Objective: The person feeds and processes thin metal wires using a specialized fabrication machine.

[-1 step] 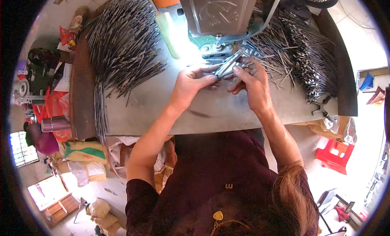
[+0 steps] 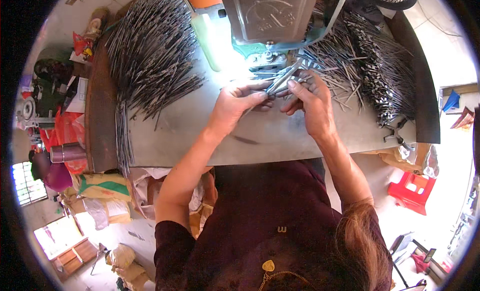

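In front of a machine (image 2: 267, 16) with a green base, my left hand (image 2: 239, 102) is closed on the lower end of a small bundle of thin metal strips (image 2: 283, 79). They slant up and to the right under bright light. My right hand (image 2: 311, 97) grips the same bundle from the other side, thumb pressed on it and fingers curled. Part of the bundle is hidden by the fingers. More loose strips (image 2: 345, 91) lie on the metal table (image 2: 200, 141) just right of my right hand.
A large heap of dark thin strips (image 2: 155, 51) covers the table's left, and another heap (image 2: 385, 71) its right. A pale lamp (image 2: 204, 38) shines beside the machine. Pliers (image 2: 396, 135) lie near the right edge. A red plastic stool (image 2: 413, 192) stands on the floor.
The bundle has shifted slightly between my fingers, and a thin strip end now shows below my left hand. Both arms stay in nearly the same place.
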A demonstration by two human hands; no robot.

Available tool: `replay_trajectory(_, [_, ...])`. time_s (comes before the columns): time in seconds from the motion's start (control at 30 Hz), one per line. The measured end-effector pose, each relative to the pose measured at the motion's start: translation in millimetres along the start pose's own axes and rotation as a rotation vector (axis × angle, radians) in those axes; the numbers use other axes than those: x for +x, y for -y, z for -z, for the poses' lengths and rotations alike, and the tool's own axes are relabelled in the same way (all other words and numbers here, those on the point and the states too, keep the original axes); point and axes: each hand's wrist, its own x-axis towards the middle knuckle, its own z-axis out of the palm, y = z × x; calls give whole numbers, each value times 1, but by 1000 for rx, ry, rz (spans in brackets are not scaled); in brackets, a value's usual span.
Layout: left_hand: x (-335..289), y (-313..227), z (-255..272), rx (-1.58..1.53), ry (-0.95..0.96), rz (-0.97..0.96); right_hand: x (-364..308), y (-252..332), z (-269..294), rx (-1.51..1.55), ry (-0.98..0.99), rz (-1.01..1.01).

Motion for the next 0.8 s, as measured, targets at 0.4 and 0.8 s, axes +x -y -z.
replay_trajectory(0.4, [4, -9, -1, 829, -130, -503, 26, 8, 6, 44, 129, -110])
replay_trajectory(0.8, [35, -11, 5, -202, -325, -316, 52, -18, 1, 500, -24, 19])
